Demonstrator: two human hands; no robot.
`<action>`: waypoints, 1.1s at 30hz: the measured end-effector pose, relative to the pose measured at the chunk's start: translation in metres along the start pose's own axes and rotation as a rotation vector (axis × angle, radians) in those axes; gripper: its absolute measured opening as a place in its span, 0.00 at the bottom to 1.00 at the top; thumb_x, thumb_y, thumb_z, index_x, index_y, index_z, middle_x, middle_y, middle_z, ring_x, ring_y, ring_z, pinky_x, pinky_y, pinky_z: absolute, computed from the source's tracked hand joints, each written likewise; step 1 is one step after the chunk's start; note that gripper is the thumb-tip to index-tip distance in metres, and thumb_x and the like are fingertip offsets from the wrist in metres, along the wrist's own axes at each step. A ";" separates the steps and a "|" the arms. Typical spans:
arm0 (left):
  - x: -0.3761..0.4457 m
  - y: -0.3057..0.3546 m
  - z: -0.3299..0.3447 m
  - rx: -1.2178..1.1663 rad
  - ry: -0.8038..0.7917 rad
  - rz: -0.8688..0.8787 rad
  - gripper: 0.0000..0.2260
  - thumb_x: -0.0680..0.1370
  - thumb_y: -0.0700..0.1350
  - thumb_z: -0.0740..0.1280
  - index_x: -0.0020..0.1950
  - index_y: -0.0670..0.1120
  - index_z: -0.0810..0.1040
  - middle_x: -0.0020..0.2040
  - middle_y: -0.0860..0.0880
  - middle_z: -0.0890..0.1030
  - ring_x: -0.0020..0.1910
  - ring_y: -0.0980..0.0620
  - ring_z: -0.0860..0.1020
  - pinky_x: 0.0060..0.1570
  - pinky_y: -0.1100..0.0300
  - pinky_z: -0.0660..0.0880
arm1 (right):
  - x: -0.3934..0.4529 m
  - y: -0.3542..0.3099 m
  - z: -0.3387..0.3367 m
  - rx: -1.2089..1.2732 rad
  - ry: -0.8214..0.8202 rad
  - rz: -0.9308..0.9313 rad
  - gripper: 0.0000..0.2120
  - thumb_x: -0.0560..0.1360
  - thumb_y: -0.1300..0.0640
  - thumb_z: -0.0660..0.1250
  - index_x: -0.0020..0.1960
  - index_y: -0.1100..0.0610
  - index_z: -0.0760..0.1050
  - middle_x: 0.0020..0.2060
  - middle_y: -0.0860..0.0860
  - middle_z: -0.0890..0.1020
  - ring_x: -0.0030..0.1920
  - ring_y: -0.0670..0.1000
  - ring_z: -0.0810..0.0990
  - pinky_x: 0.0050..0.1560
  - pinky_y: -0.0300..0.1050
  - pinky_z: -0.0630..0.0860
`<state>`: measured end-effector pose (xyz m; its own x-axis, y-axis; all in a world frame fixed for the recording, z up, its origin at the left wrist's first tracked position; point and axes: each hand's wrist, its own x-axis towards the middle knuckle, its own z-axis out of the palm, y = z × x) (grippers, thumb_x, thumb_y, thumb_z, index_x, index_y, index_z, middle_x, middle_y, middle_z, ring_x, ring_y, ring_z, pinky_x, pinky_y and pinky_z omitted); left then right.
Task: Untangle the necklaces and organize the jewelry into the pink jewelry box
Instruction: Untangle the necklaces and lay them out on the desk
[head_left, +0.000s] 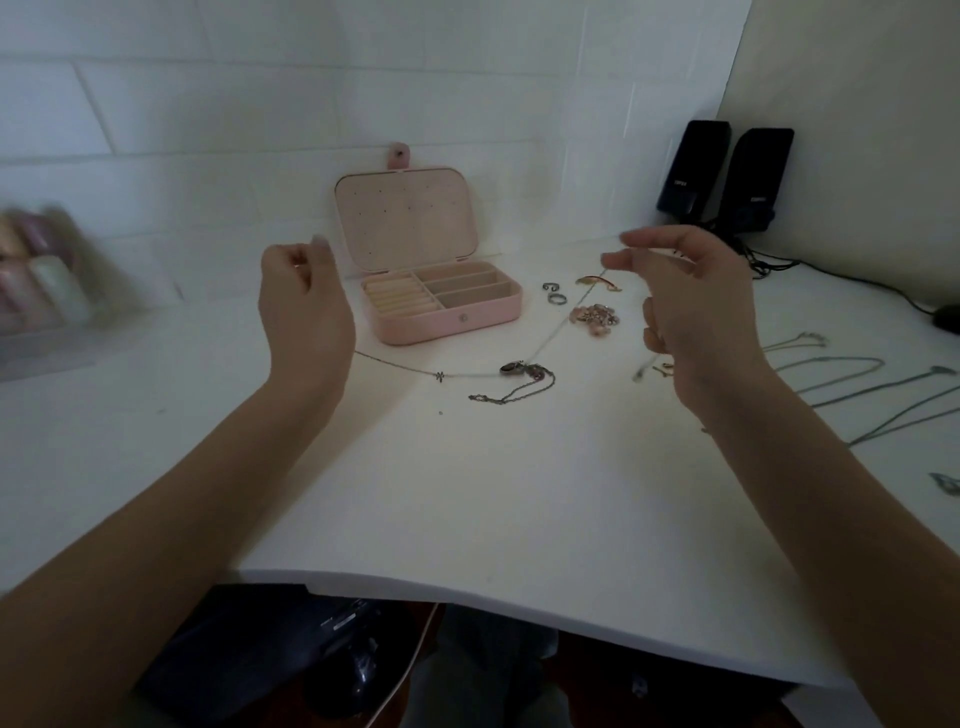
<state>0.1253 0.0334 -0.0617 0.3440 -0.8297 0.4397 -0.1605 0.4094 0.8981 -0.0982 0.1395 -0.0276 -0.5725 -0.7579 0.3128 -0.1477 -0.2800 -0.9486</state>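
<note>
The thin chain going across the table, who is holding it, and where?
Both hands, it seems: left hand and right hand each pinch an end of the thin chain.

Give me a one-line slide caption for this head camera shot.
Both hands, left and right, stretch a thin necklace chain above the white table beside the open pink jewelry box.

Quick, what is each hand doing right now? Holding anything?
Left hand: raised, fingers curled, pinching one end of a thin chain.
Right hand: raised, thumb and finger pinching the other end of that chain.
</note>
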 end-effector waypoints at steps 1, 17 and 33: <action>-0.003 0.004 0.000 -0.027 -0.039 0.020 0.09 0.81 0.51 0.55 0.41 0.53 0.66 0.34 0.51 0.74 0.31 0.52 0.72 0.34 0.56 0.69 | -0.001 0.000 0.002 -0.017 -0.038 -0.016 0.07 0.76 0.63 0.63 0.47 0.53 0.77 0.40 0.47 0.85 0.18 0.43 0.60 0.21 0.33 0.58; -0.046 0.036 0.010 -0.360 -0.957 -0.367 0.11 0.82 0.49 0.53 0.41 0.48 0.63 0.23 0.54 0.62 0.18 0.59 0.58 0.19 0.71 0.56 | -0.022 0.006 0.024 -0.281 -0.580 -0.228 0.05 0.71 0.60 0.72 0.47 0.57 0.83 0.30 0.53 0.74 0.19 0.41 0.66 0.24 0.27 0.61; -0.033 0.028 0.002 -0.357 -0.953 -0.309 0.11 0.77 0.46 0.61 0.43 0.51 0.82 0.27 0.52 0.52 0.20 0.59 0.53 0.20 0.69 0.48 | -0.015 0.010 0.018 -0.144 -0.675 -0.080 0.17 0.73 0.67 0.69 0.61 0.59 0.76 0.33 0.53 0.85 0.28 0.46 0.79 0.33 0.34 0.75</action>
<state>0.1074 0.0713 -0.0513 -0.5679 -0.8081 0.1564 0.1440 0.0895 0.9855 -0.0767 0.1377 -0.0412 0.0647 -0.9521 0.2990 -0.3007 -0.3043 -0.9039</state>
